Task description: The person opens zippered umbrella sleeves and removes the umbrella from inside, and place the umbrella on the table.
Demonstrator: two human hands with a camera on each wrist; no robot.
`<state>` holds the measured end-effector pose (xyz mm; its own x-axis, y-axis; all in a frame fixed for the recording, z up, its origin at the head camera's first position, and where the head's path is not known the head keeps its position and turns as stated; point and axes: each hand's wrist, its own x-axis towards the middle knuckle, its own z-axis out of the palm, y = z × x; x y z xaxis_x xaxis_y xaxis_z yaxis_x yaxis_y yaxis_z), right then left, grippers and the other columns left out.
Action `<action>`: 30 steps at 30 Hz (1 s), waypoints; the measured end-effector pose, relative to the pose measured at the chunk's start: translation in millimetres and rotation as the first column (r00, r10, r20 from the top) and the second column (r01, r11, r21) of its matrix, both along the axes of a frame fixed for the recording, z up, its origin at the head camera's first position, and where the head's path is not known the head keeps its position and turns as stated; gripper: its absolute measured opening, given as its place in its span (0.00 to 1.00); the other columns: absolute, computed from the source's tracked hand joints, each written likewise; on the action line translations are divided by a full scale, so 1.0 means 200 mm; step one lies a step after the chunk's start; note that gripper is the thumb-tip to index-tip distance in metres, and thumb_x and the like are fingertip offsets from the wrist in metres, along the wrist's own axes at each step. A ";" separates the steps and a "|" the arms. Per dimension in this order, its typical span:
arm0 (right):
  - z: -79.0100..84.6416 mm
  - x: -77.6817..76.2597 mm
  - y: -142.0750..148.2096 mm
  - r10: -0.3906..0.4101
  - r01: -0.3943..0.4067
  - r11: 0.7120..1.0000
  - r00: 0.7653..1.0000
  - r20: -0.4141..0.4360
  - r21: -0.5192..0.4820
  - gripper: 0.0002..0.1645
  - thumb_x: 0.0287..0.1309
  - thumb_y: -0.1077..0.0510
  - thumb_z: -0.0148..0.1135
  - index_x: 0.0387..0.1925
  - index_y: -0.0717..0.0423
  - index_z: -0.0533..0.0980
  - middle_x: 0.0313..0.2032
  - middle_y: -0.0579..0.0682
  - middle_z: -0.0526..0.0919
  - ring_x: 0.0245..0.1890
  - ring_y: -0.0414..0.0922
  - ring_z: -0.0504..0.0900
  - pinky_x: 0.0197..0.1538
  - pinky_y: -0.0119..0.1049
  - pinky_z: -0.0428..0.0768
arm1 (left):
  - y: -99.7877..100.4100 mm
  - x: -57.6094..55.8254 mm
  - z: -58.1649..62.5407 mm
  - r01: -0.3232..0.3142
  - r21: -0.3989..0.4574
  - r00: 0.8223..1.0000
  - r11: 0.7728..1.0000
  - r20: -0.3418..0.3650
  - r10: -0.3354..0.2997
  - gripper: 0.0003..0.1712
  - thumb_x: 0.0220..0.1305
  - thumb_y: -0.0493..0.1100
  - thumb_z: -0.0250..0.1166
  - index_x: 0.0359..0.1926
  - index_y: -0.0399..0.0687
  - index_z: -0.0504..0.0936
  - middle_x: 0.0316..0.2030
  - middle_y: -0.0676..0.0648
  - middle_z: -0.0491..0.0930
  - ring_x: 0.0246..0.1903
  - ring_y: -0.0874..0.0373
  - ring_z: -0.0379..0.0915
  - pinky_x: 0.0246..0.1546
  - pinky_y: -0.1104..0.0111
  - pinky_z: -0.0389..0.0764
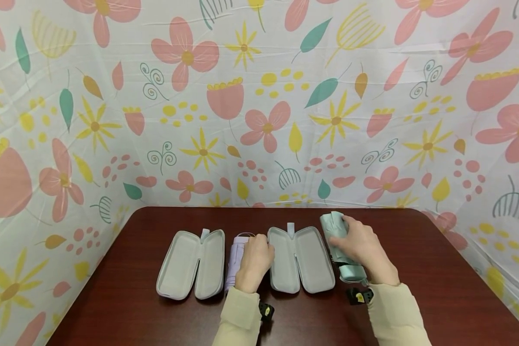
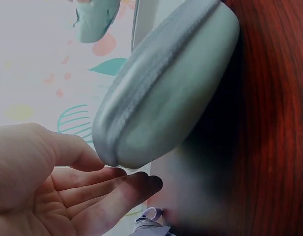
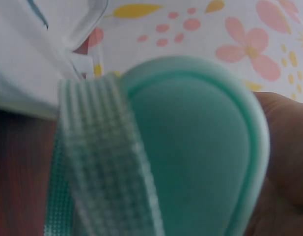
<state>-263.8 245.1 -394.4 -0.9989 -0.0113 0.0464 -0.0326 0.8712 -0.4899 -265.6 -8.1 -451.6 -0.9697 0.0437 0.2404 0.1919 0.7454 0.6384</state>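
Note:
In the head view my left hand (image 1: 256,259) is between a lilac folded umbrella (image 1: 236,259) and the near-left edge of an open grey zip case (image 1: 313,262). The left wrist view shows the thumb and fingertips of that hand (image 2: 68,182) at the rounded end of the case (image 2: 166,93), fingers extended; whether they bear on it I cannot tell. My right hand (image 1: 365,245) holds a mint-green folded umbrella (image 1: 335,230) right of this case. The umbrella's handle end (image 3: 190,142) and its woven strap (image 3: 107,157) fill the right wrist view, the palm behind it.
Another open grey case (image 1: 177,269) lies on the left of the dark red-brown table (image 1: 129,307). Each case has a small pale tab at its far end. A floral cloth (image 1: 259,96) hangs behind and at both sides of the table.

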 end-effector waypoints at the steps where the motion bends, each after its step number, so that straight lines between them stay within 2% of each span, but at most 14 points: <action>1: 0.00 0.00 0.01 -0.001 0.001 1.000 1.000 0.005 0.000 0.49 0.53 0.49 0.67 0.69 0.71 0.59 0.52 0.73 0.73 0.40 0.61 0.77 0.36 0.51 0.76 | 0.00 0.00 0.00 0.001 0.000 1.000 1.000 0.001 -0.001 0.20 0.58 0.31 0.57 0.12 0.48 0.65 0.11 0.50 0.64 0.12 0.56 0.61 0.14 0.66 0.64; 8: -0.03 -0.02 0.10 -0.011 0.011 1.000 0.999 0.041 0.011 0.49 0.53 0.48 0.67 0.68 0.73 0.59 0.50 0.74 0.73 0.38 0.61 0.77 0.35 0.51 0.77 | 0.00 0.00 0.00 0.010 0.013 1.000 1.000 0.016 -0.010 0.21 0.58 0.30 0.56 0.12 0.48 0.63 0.11 0.51 0.61 0.11 0.58 0.58 0.12 0.68 0.61; 13: -0.06 -0.03 0.15 -0.018 0.016 0.999 0.999 0.047 0.035 0.49 0.53 0.48 0.67 0.67 0.74 0.59 0.51 0.76 0.72 0.39 0.64 0.76 0.37 0.54 0.76 | 0.00 0.00 0.00 0.006 0.019 1.000 1.000 0.004 -0.006 0.22 0.57 0.30 0.55 0.12 0.49 0.61 0.10 0.51 0.61 0.11 0.58 0.57 0.12 0.68 0.61; 22: -0.15 -0.07 0.23 -0.026 0.020 0.998 0.994 0.107 0.060 0.50 0.55 0.46 0.66 0.66 0.76 0.58 0.54 0.78 0.69 0.42 0.66 0.74 0.40 0.56 0.75 | 0.00 0.00 0.00 0.003 0.024 1.000 1.000 -0.002 -0.003 0.23 0.57 0.29 0.56 0.11 0.50 0.59 0.10 0.52 0.59 0.11 0.59 0.57 0.12 0.68 0.61; 30: -0.18 -0.09 0.27 -0.035 0.026 0.997 0.992 0.124 0.073 0.50 0.54 0.48 0.66 0.67 0.77 0.57 0.54 0.79 0.68 0.43 0.68 0.74 0.42 0.59 0.74 | 0.00 0.00 0.00 0.002 0.022 1.000 1.000 0.000 -0.002 0.24 0.57 0.29 0.56 0.11 0.51 0.58 0.10 0.53 0.57 0.11 0.59 0.56 0.12 0.69 0.60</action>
<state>-282.3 298.4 -429.7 -0.9967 0.0204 -0.0790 0.0522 0.9035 -0.4255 -265.2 -7.7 -452.6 -0.9697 0.0404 0.2411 0.1933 0.7307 0.6548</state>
